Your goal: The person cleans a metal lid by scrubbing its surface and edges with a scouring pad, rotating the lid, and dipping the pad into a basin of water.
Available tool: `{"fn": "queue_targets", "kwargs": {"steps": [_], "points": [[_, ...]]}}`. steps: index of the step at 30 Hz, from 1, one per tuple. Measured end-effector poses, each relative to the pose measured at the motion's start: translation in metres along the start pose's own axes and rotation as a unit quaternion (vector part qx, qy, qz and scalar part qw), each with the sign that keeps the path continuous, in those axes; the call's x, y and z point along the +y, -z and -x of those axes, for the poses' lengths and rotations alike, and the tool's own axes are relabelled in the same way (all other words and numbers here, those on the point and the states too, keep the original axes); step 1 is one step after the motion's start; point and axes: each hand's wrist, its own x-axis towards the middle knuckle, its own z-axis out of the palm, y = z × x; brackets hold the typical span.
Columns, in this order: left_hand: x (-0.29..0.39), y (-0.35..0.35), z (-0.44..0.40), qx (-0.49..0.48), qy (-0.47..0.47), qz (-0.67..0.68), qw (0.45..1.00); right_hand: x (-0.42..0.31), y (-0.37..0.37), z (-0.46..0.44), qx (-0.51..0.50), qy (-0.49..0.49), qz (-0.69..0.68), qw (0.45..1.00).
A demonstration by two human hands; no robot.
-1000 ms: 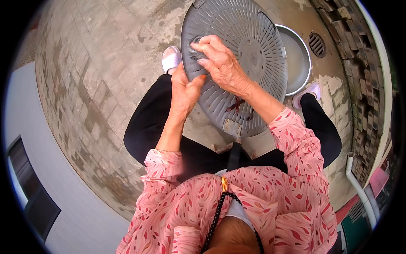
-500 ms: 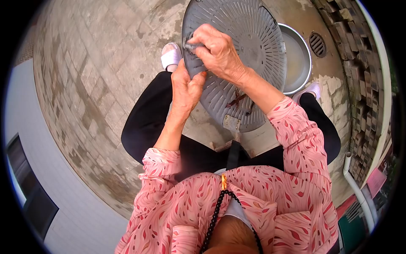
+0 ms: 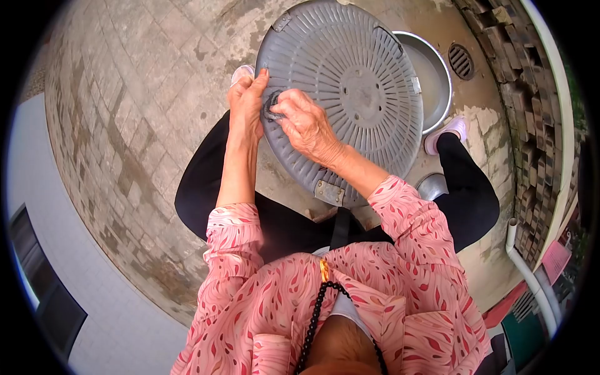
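Observation:
A large round grey steamer rack (image 3: 325, 56), pierced with rings of slots and fitted with small riveted metal plates, is propped at a slant between my knees. My left hand (image 3: 247, 106) is closed on its left rim, with the thumb over the top face. Just to the right, my right hand (image 3: 307, 128) pinches a dark steel wool pad (image 3: 271, 107) and presses it on the rack's surface near that rim. The fingers of my right hand partly cover the pad.
Behind the rack's right side stands a metal basin (image 3: 447, 90) of cloudy water. Past it lie a round floor drain (image 3: 461, 60) and a stack of bricks (image 3: 509, 106). A shiny metal object (image 3: 431, 186) sits by my right leg. Stone paving (image 3: 150, 125) extends to the left.
The rack has shifted and turned, showing more of its far edge. My left hand has moved up and left along the rim; my right hand and the pad have come down toward me.

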Motion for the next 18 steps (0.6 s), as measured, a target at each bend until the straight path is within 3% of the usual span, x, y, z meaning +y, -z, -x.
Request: {"fn": "queue_targets", "kwargs": {"steps": [3, 6, 7, 8, 11, 15, 18], "points": [[-0.004, -0.004, 0.012, -0.02, -0.017, -0.044, 0.999, 0.025, 0.019, 0.016, 0.024, -0.002, 0.048, 0.999], [-0.003, -0.007, 0.027, -0.044, -0.052, -0.061, 0.996, 0.107, 0.051, 0.037, 0.189, -0.166, 0.147, 0.957], [0.0, -0.011, 0.035, -0.051, -0.065, -0.055, 0.995, 0.122, 0.06, 0.038, 0.185, -0.23, 0.187, 0.937], [0.003, -0.016, 0.039, -0.059, -0.079, -0.049, 0.994, 0.117, 0.059, 0.034, 0.189, -0.207, 0.167, 0.945], [0.009, -0.02, 0.036, -0.065, 0.033, -0.121, 0.99, 0.059, 0.037, -0.006, 0.174, -0.123, 0.085, 0.973], [0.004, -0.019, 0.041, -0.089, -0.03, -0.124, 0.988, 0.024, 0.022, -0.035, 0.148, -0.032, -0.034, 0.988], [0.0, -0.021, 0.052, -0.089, -0.051, -0.136, 0.985, 0.096, 0.039, -0.023, 0.211, -0.112, 0.079, 0.968]]}}
